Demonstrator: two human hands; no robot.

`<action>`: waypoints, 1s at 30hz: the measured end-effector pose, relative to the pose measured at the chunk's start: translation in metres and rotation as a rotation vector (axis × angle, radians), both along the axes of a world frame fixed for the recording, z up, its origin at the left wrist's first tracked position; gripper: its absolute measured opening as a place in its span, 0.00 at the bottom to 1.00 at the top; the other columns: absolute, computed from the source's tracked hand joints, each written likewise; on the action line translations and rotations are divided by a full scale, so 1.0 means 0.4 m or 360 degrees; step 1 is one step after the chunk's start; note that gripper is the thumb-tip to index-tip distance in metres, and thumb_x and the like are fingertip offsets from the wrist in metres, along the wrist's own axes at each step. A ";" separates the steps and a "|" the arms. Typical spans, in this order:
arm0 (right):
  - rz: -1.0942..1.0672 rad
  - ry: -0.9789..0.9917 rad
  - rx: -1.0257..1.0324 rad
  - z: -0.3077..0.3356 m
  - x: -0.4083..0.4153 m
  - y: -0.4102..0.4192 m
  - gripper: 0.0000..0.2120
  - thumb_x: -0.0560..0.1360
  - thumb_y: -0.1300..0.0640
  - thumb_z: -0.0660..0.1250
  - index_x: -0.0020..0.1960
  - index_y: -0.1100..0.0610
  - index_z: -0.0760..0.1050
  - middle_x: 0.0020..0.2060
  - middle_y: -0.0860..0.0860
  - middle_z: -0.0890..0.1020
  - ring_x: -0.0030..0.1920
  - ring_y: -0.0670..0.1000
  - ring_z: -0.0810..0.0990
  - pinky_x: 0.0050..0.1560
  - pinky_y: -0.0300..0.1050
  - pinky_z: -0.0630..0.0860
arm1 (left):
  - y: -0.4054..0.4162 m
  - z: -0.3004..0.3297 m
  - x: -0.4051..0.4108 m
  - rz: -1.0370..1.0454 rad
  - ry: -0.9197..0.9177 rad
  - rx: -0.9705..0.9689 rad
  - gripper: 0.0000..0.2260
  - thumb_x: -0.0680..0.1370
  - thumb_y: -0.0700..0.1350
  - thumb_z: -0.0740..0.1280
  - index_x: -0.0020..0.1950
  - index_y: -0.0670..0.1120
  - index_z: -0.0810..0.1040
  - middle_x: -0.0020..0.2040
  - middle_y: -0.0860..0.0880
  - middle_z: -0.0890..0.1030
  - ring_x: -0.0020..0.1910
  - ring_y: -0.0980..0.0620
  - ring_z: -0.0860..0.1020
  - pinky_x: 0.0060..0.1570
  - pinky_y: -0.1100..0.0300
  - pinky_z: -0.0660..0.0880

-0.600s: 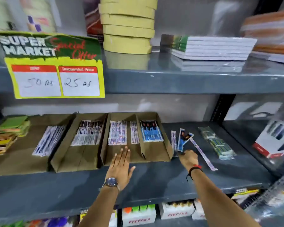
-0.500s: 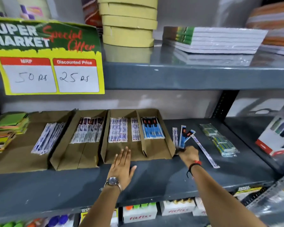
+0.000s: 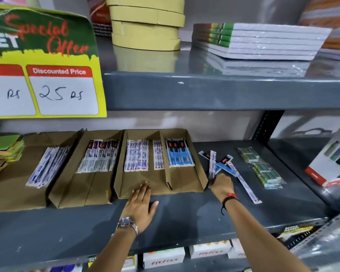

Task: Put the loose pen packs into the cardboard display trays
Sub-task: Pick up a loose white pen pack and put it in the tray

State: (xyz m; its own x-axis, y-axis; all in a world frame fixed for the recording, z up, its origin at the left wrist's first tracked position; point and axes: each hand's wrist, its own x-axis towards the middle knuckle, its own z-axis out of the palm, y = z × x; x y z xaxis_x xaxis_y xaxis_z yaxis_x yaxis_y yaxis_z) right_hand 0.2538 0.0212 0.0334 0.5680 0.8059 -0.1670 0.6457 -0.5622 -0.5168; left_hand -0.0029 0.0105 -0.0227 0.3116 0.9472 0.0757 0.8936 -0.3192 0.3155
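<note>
The divided tray (image 3: 196,179) is sitting on the grey shelf (image 3: 185,218), and everything below is placed from it. The left hand (image 3: 140,204) is lying flat with fingers spread; the fingertips are resting on the front lip of the tray's left compartment, and the palm is on the shelf. This grip is released and is holding nothing. A watch (image 3: 127,222) is sitting on that wrist.

Just right of the tray, the right hand (image 3: 222,184) is closing around the near ends of the loose packs (image 3: 214,163). The grip is clenched on them, but the fingers are turned away from the camera, so I cannot tell how many packs it is grasping. The packs are fanning out upward from the hand, and their far ends are overlapping. One long pack (image 3: 245,185) is lying on the shelf beside the hand; I cannot tell if the hand is touching it.

Inside the tray, the right compartment is holding blue packs (image 3: 180,155), and the left compartment is holding white packs (image 3: 136,158). The print on them is too small to read.

Left of the tray, a second tray (image 3: 71,181) is standing beside it, with more packs inside. Further right of the tray, wrapped bundles (image 3: 263,169) are lying on the shelf; their contents are hard to make out. Above, the price sign (image 3: 41,75) is cut off at the left edge.
</note>
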 end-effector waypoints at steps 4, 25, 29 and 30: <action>-0.0023 -0.0022 -0.0011 0.005 -0.001 0.000 0.15 0.77 0.57 0.60 0.56 0.68 0.74 0.57 0.65 0.78 0.60 0.63 0.75 0.57 0.52 0.75 | -0.002 0.002 -0.001 -0.0002 0.0004 -0.0005 0.26 0.79 0.53 0.49 0.72 0.45 0.45 0.76 0.47 0.47 0.74 0.51 0.46 0.72 0.57 0.40; 0.0878 0.0168 0.0521 0.242 -0.002 -0.025 0.06 0.74 0.64 0.67 0.42 0.54 0.78 0.32 0.50 0.81 0.32 0.42 0.75 0.39 0.35 0.70 | 0.047 0.226 0.039 0.0372 -0.2129 -0.0132 0.05 0.76 0.38 0.62 0.42 0.45 0.76 0.36 0.48 0.80 0.30 0.60 0.78 0.34 0.73 0.75; 0.0923 0.0240 0.0489 0.234 -0.021 -0.011 0.04 0.73 0.63 0.69 0.47 0.60 0.81 0.44 0.60 0.85 0.40 0.48 0.77 0.47 0.42 0.71 | 0.064 0.229 0.024 0.0358 -0.2047 -0.0141 0.08 0.74 0.40 0.65 0.34 0.48 0.76 0.24 0.53 0.81 0.25 0.65 0.76 0.28 0.76 0.72; 0.0942 0.0239 0.0484 0.231 -0.021 -0.008 0.04 0.73 0.63 0.69 0.47 0.61 0.81 0.45 0.60 0.85 0.41 0.48 0.78 0.49 0.44 0.72 | 0.069 0.226 0.020 0.0366 -0.2049 -0.0146 0.08 0.74 0.40 0.65 0.35 0.48 0.75 0.24 0.55 0.82 0.24 0.65 0.76 0.27 0.76 0.72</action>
State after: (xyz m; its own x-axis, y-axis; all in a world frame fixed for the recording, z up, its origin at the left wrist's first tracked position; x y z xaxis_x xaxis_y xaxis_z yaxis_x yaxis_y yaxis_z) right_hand 0.2455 0.0180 0.1260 0.0053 0.9973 0.0734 0.7085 0.0480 -0.7041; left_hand 0.0053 0.0382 0.0677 -0.1038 0.9863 0.1286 -0.0319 -0.1325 0.9907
